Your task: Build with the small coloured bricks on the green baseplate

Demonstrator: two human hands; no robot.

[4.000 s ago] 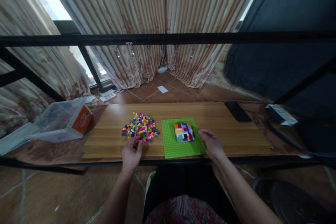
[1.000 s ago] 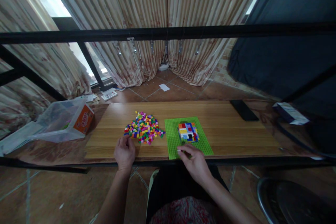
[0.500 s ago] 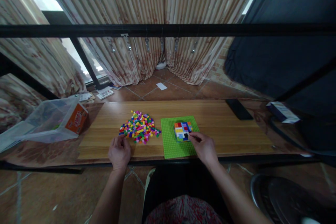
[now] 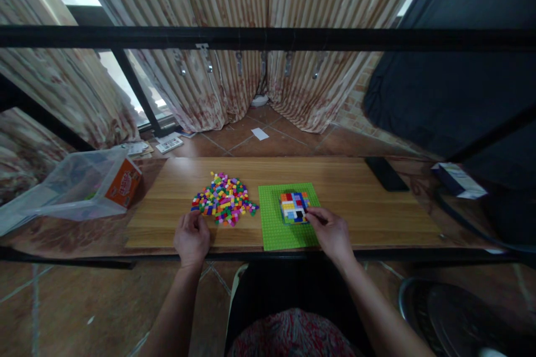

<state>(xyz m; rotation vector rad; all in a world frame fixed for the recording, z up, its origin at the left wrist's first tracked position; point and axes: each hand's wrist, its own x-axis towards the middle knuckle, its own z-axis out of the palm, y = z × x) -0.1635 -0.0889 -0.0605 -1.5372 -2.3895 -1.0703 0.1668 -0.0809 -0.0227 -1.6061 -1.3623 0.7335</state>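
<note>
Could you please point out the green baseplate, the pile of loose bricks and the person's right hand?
Green baseplate (image 4: 277, 236): head view, bare studs near its front edge.
Pile of loose bricks (image 4: 225, 199): head view, middle of the heap.
Right hand (image 4: 334, 232): head view, back of the hand.

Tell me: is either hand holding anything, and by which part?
I can't tell: the right hand is at the right edge of the brick build, the left hand by the brick pile; anything pinched would be hidden.
</note>
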